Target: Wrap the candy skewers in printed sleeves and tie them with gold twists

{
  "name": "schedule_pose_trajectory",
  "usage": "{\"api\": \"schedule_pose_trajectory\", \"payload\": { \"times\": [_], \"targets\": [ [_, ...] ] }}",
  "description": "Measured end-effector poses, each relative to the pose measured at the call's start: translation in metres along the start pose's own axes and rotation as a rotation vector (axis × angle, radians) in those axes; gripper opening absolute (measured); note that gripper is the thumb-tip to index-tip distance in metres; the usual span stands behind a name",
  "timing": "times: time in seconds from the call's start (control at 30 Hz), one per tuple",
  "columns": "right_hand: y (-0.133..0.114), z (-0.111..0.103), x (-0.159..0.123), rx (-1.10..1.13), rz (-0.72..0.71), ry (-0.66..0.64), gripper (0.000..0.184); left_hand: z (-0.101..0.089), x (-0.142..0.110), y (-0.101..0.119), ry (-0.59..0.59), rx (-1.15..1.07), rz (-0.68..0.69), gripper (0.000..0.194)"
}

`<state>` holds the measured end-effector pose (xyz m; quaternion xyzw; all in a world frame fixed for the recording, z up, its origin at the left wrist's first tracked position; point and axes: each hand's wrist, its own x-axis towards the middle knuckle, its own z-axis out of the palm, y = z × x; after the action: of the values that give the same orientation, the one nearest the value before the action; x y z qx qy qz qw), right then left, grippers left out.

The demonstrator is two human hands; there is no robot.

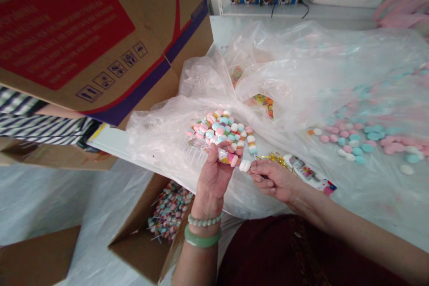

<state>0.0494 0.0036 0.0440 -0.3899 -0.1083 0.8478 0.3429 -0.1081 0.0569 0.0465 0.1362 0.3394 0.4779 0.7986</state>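
My left hand (215, 172) is closed around a marshmallow skewer (244, 166), partly covered by a colourful printed wrapper (225, 157). Pink and white marshmallows stick out of it toward the right. With thumb and fingers pinched, my right hand (273, 179) grips the skewer's end just beyond the white marshmallow; its fingers hide the stick there. Behind my left hand lies a pile of marshmallow skewers (219, 128) in pink, white, blue and orange. Gold twist ties (275, 157) and printed clear wrappers (304, 169) lie beside my right hand.
Clear plastic sheeting (161, 120) spreads over the white table. Loose marshmallows (358, 143) lie at the right. A large cardboard carton (161, 22) stands at the left, with a person's striped sleeve (43, 120) below it. An open box (134, 250) on the floor holds many skewers.
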Motion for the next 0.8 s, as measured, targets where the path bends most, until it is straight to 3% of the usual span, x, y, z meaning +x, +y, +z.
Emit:
{"api": "schedule_pose_trajectory", "payload": {
  "times": [0.17, 0.27, 0.37, 0.5, 0.6, 0.7, 0.8],
  "targets": [
    [0.005, 0.006, 0.004, -0.109, -0.047, 0.071, 0.021, 0.006, -0.006, -0.008, 0.006, 0.051, 0.102, 0.028],
    [0.009, 0.009, 0.003, -0.202, -0.099, 0.097, 0.020, 0.010, -0.007, -0.011, 0.000, 0.042, 0.073, 0.029],
    [0.009, 0.007, -0.001, -0.528, -0.253, 0.234, 0.015, 0.007, -0.003, -0.012, 0.061, -0.052, -0.015, 0.028],
    [0.003, 0.007, -0.011, -1.084, -0.505, 0.476, 0.012, 0.002, 0.003, -0.015, 0.195, -0.130, -0.013, 0.031],
    [0.003, 0.014, -0.012, -1.429, -0.645, 0.546, 0.017, 0.006, 0.003, -0.021, 0.212, -0.102, -0.023, 0.034],
    [0.007, 0.019, -0.009, -1.577, -0.662, 0.534, 0.016, 0.014, 0.000, -0.027, 0.175, -0.086, -0.063, 0.039],
    [0.009, 0.019, -0.006, -1.567, -0.680, 0.549, 0.015, 0.017, -0.004, -0.030, 0.162, -0.076, -0.069, 0.038]
  ]
}}
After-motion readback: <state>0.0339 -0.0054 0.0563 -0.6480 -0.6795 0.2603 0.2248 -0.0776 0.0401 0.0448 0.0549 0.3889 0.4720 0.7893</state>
